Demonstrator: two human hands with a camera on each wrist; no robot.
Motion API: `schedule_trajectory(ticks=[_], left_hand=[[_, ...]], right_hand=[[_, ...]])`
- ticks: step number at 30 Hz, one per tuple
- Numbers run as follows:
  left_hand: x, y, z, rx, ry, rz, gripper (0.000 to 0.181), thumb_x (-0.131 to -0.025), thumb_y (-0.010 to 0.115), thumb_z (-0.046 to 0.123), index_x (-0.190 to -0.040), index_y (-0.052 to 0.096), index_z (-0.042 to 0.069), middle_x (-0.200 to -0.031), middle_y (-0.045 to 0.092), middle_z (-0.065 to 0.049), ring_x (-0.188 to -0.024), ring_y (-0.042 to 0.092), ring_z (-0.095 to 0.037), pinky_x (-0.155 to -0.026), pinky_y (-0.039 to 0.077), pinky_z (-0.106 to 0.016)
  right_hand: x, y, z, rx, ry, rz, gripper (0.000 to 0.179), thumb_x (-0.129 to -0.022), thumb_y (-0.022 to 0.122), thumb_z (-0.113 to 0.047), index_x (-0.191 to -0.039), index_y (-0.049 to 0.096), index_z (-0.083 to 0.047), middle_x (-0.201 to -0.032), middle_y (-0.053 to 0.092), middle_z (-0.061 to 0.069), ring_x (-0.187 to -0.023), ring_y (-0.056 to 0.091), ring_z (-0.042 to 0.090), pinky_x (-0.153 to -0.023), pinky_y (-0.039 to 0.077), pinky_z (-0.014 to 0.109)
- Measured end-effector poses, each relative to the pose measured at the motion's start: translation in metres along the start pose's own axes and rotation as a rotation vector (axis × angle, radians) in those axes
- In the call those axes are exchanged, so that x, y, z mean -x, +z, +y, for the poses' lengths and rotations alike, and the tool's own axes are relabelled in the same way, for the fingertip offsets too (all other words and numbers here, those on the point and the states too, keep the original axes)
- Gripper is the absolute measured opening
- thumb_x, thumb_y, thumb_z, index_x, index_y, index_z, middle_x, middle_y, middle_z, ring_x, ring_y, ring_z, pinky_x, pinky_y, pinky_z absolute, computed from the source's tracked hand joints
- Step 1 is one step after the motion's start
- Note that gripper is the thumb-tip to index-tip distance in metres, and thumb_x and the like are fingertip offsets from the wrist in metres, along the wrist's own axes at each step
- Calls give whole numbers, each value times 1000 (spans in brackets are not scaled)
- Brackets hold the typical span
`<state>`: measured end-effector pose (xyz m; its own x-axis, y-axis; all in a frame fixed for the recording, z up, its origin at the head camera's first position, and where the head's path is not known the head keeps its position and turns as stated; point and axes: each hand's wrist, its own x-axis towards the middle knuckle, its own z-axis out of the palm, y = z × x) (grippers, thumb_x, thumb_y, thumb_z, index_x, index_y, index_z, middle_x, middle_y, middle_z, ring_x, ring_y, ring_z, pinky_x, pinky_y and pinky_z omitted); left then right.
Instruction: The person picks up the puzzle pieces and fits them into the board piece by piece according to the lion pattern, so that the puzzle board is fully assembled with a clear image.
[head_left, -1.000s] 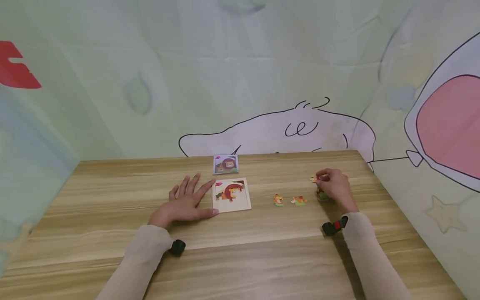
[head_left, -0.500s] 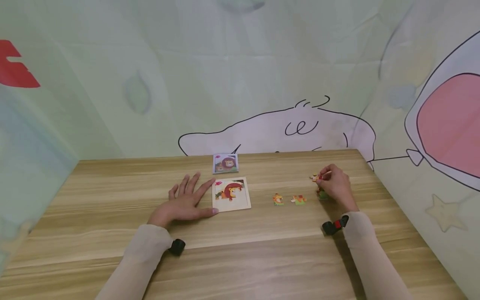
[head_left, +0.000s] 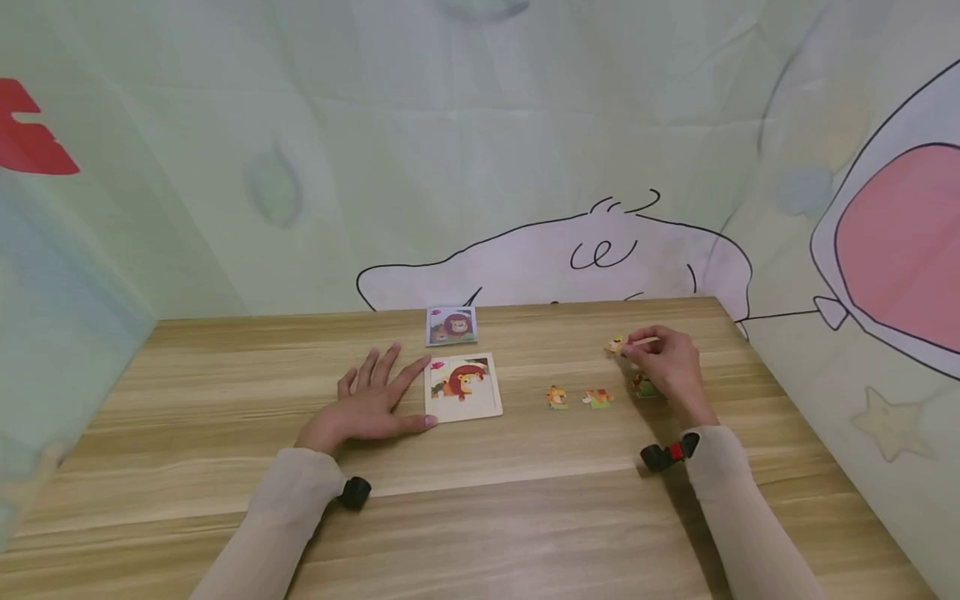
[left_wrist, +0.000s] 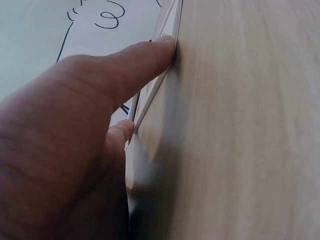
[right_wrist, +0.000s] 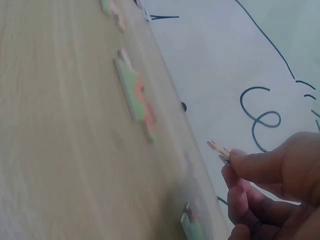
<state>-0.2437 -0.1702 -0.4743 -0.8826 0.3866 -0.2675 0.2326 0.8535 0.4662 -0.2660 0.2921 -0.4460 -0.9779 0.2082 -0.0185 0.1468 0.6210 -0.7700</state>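
My left hand [head_left: 367, 408] lies with fingers spread at the left side of a square wooden puzzle board [head_left: 461, 412]; its thumb and index fingertip touch the board's edge. A lion picture, partly filled in, shows on the board. Between thumb and forefinger my right hand [head_left: 667, 362] pinches a small jigsaw piece [head_left: 615, 345], which the right wrist view shows above the table. Two orange and green jigsaw pieces lie between board and right hand: a left one [head_left: 557, 398] and a right one [head_left: 597, 399]. A darker green piece [head_left: 644, 386] lies under the right hand, partly hidden.
Behind the board lies a square card [head_left: 452, 327] with a finished lion picture. The wooden table [head_left: 480, 525] ends at a printed cloth wall [head_left: 300, 150] at the back. Both forearms carry black wrist cameras.
The right hand has lifted the jigsaw piece and shifted it slightly left and away, uncovering more of the green piece. The left hand has stayed at the board.
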Motion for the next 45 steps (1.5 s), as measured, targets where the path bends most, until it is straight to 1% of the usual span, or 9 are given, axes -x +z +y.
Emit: schedule_trajectory(ticks=[9, 11, 16, 19, 23, 27, 33, 37, 45], left_hand=[[-4, 2, -5, -15, -5, 3, 107, -91, 61, 82, -174, 11, 37, -182, -14, -15, -167, -17, -48, -125, -6, -77], [-5, 3, -5, -12, -2, 6, 107, -91, 62, 81, -174, 12, 37, -182, -14, -15, -167, -16, -49, -125, -6, -77], [-6, 4, -6, -17, -4, 3, 105, -92, 63, 79, -174, 12, 37, -182, -14, -14, -167, -16, -48, -125, -5, -77], [-6, 4, -5, -18, -3, 1, 105, -92, 63, 78, -174, 12, 36, -182, -14, -14, -167, -17, -47, -125, -5, -77], [-4, 2, -3, -12, 0, 2, 105, -92, 62, 79, -174, 12, 35, -182, -14, -15, -167, -17, -48, -125, -6, -77], [-4, 2, -3, -12, -1, 4, 105, -92, 62, 79, -174, 13, 35, -182, -14, -15, -167, -16, -48, -125, -5, -77], [-1, 0, 0, -1, 2, 10, 105, -92, 62, 79, -174, 14, 34, -182, -13, -15, -167, -16, -49, -125, -5, -77], [-1, 0, 0, -2, -2, 2, 105, -92, 62, 79, -174, 13, 35, -182, -14, -15, -167, -17, -48, -125, -6, -77], [-2, 0, -1, -6, -3, -2, 105, -92, 61, 79, -174, 12, 35, -182, -14, -15, -166, -17, -49, -125, -7, -77]], right_hand=[[8, 3, -21, -70, -38, -46, 35, -99, 80, -26, -125, 77, -3, -100, 81, 9, -77, 67, 8, -61, 57, 26], [9, 5, -26, -101, -41, -65, 36, -99, 80, -26, -126, 77, -3, -100, 82, 11, -77, 70, 11, -60, 57, 27], [11, 11, -32, -119, -71, -93, 35, -99, 80, -26, -126, 78, -4, -97, 83, 16, -71, 75, 17, -52, 49, 25], [13, 15, -36, -124, -85, -106, 33, -99, 80, -24, -126, 78, -4, -93, 83, 12, -68, 73, 16, -52, 47, 24], [18, 20, -42, -144, -77, -136, 33, -99, 80, -25, -126, 79, -5, -91, 82, 4, -69, 71, 16, -60, 50, 24], [20, 26, -44, -162, -68, -157, 31, -99, 79, -26, -125, 79, -8, -93, 81, 6, -72, 70, 19, -63, 53, 25], [23, 36, -51, -176, -81, -187, 27, -99, 79, -24, -122, 81, -11, -96, 81, 9, -73, 69, 22, -61, 54, 27], [25, 41, -55, -194, -96, -211, 26, -99, 79, -24, -122, 81, -11, -98, 81, 13, -73, 67, 22, -59, 52, 25], [28, 55, -63, -213, -126, -232, 24, -98, 81, -20, -118, 82, -8, -92, 82, 10, -70, 67, 23, -53, 46, 24]])
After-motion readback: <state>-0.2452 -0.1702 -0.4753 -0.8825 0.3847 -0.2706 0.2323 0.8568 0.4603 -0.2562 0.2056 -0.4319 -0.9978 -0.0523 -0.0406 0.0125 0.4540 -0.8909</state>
